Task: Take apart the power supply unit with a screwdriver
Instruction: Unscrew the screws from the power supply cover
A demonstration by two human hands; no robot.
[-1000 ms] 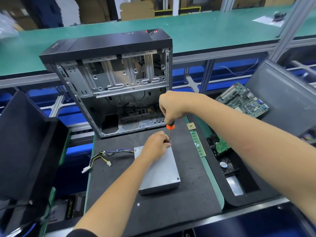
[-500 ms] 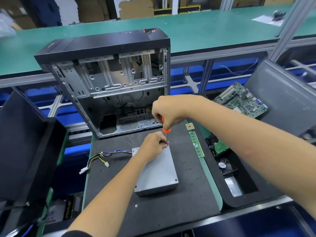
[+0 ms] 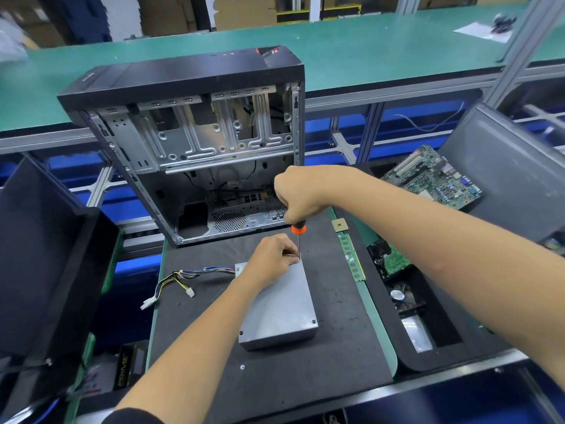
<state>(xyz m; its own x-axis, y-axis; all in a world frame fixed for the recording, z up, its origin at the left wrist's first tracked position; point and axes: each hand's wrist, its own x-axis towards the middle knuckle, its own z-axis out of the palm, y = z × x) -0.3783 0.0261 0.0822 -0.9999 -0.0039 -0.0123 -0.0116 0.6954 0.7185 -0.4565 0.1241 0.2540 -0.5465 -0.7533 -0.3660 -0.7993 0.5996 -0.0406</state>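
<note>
Your right hand (image 3: 298, 194) grips the screwdriver (image 3: 298, 237) upright on the power supply unit (image 3: 279, 310), while your left hand (image 3: 273, 260) pinches its shaft.

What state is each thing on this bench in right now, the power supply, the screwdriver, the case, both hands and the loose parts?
Power supply unit: lying flat on the black mat, lid on, two near-edge screws in.
Screwdriver: upright, tip at the unit's far right corner.
Right hand: grips the screwdriver handle.
Left hand: rests on the unit, fingers at the shaft's tip.
Computer case: side open, gutted.
Cable bundle: unplugged, loose.
RAM stick: lying flat.
</note>
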